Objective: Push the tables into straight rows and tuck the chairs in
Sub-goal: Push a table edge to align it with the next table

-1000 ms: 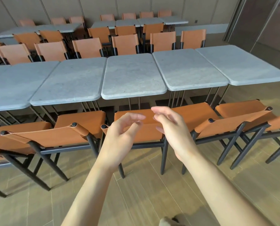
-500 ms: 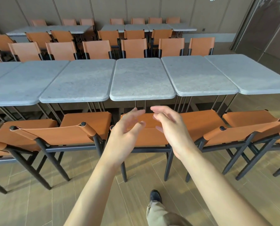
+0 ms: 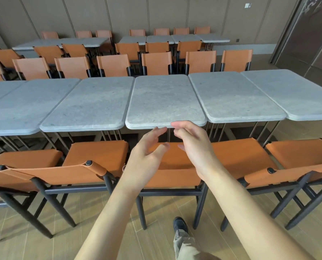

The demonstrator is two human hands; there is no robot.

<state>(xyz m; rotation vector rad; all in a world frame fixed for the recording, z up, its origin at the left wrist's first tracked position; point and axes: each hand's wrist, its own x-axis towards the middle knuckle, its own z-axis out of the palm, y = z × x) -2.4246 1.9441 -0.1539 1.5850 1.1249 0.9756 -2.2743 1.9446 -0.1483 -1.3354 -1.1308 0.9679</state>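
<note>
A row of grey stone-topped tables crosses the view; the middle table (image 3: 165,102) sits slightly nearer me than its neighbours. An orange leather chair (image 3: 175,166) with black legs stands straight in front of me, its seat partly under that table. My left hand (image 3: 147,156) and my right hand (image 3: 192,147) both reach out above the chair, fingers relaxed and a little bent. Their fingertips are at the table's near edge; whether they touch it I cannot tell. Neither hand holds anything.
More orange chairs flank the middle one, to the left (image 3: 92,166) and to the right (image 3: 287,162). Further rows of tables (image 3: 171,39) and chairs (image 3: 156,61) fill the room behind. My shoe (image 3: 179,225) is on the wooden floor below.
I have stepped closer. Both hands have moved forward from above the chair back to the near edge of the middle table. The hands stay empty.
</note>
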